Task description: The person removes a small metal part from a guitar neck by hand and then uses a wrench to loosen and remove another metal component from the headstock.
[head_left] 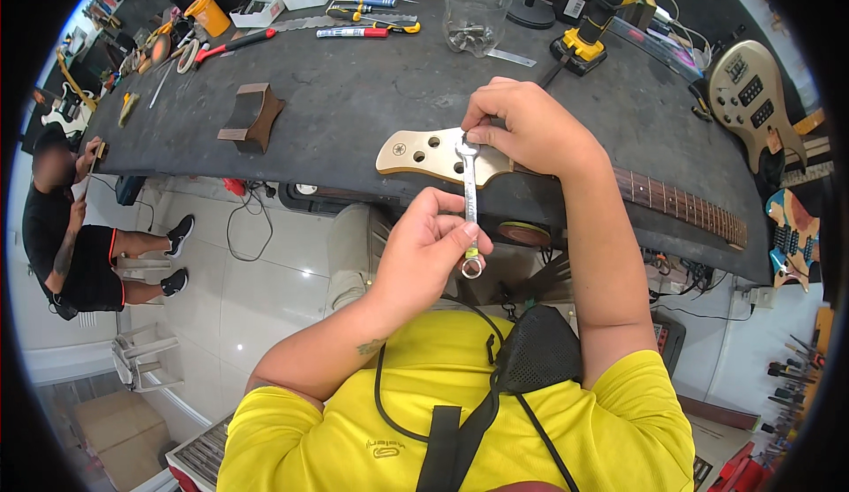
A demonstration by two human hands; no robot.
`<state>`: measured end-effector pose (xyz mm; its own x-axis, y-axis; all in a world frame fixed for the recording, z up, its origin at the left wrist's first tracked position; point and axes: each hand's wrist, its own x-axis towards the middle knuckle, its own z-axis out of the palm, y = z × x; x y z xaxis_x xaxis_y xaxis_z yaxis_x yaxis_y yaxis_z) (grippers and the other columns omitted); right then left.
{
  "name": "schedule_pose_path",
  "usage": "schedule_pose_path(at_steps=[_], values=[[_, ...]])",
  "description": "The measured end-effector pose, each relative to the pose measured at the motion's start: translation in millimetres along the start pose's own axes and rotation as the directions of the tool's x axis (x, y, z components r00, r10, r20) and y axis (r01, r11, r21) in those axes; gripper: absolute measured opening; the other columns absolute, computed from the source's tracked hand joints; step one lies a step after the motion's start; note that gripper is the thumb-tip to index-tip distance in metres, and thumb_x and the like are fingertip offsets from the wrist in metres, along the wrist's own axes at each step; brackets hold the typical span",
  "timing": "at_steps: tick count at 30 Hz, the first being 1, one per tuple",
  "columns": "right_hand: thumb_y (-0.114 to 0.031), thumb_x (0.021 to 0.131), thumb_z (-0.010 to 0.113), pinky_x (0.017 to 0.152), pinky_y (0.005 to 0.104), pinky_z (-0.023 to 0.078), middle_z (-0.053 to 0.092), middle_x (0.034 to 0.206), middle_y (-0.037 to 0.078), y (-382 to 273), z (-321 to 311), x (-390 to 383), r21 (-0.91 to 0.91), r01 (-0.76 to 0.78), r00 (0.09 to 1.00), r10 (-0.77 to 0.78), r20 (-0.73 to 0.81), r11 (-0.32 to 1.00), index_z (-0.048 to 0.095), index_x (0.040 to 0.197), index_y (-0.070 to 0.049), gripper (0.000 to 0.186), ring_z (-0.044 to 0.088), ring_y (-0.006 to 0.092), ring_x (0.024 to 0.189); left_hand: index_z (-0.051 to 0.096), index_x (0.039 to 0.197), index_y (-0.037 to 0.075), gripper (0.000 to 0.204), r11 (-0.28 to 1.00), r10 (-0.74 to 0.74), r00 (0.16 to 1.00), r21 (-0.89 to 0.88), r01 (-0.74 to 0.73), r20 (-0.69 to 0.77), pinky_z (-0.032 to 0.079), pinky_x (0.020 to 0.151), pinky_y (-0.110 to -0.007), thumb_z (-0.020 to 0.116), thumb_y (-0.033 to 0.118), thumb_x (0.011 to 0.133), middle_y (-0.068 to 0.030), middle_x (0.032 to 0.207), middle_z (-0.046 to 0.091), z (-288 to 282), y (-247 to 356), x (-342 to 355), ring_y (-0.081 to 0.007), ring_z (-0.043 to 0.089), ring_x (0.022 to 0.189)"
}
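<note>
1. Combination wrench (470, 204), silver, stands near upright over the bench edge; its top end sits on the guitar headstock (424, 154), ring end hangs low by the palm.
2. L hand (424, 249) pinches the wrench's lower shaft btwn thumb and fingers, closed around it.
3. R hand (522, 125) rests on the headstock, fingertips pressed together at the wrench's top end; can't tell what's under them.
4. Headstock is pale wood w/ round tuner holes, lying flat at the front edge of the dark workbench (354, 94); fretted neck (681, 204) runs off to the right.
5. Wooden neck-rest block (252, 116) well left of headstock.
6. Further back: clear plastic tub (476, 19) w/ metal parts, yellow cordless drill (592, 19), screwdrivers (367, 27).
7. Bass body (752, 103) at far right.
8. Another person (75, 235) sits on the floor at left.
</note>
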<state>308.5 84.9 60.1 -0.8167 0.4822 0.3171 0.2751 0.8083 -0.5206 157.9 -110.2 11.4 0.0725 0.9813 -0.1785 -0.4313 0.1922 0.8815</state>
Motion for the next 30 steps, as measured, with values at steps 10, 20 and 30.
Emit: schedule_pose_path(at_steps=[10,20,30], values=[[-0.012,0.086,0.082,0.074,0.0397,0.052,0.068,0.085,0.012,-5,2,0,0.004,-0.096,0.995,0.096,0.016,0.995,0.069,0.088,-0.001,0.017,0.064,0.0292,0.083,0.06,0.121,0.0,0.022,0.983,0.015,0.992,0.183,0.009,-0.127,0.046,0.059,-0.021,0.064,0.011,0.103,-0.0076,0.083,0.073,-25,20,3,-0.009,0.062,0.065],[-0.021,0.091,0.076,0.077,0.0473,0.053,0.07,0.087,0.019,-4,9,1,-0.143,-0.069,0.997,0.074,0.028,0.987,0.063,0.089,0.001,0.025,0.067,0.0394,0.086,0.052,0.119,-0.002,0.021,0.992,0.019,0.997,0.129,-0.009,-0.071,0.055,0.065,-0.027,0.064,0.008,0.106,-0.0132,0.088,0.074,8,2,11,-0.0131,0.069,0.07],[-0.02,0.099,0.052,0.105,0.0462,0.048,0.072,0.119,0.01,24,15,-1,-0.051,-0.093,0.995,0.095,0.038,0.994,0.076,0.112,-0.004,0.032,0.06,0.0352,0.117,0.053,0.12,0.0,0.024,0.995,-0.041,0.997,0.089,0.046,-0.058,0.055,0.061,-0.027,0.067,0.01,0.104,-0.0154,0.089,0.074,-3,7,13,-0.0159,0.069,0.068]])
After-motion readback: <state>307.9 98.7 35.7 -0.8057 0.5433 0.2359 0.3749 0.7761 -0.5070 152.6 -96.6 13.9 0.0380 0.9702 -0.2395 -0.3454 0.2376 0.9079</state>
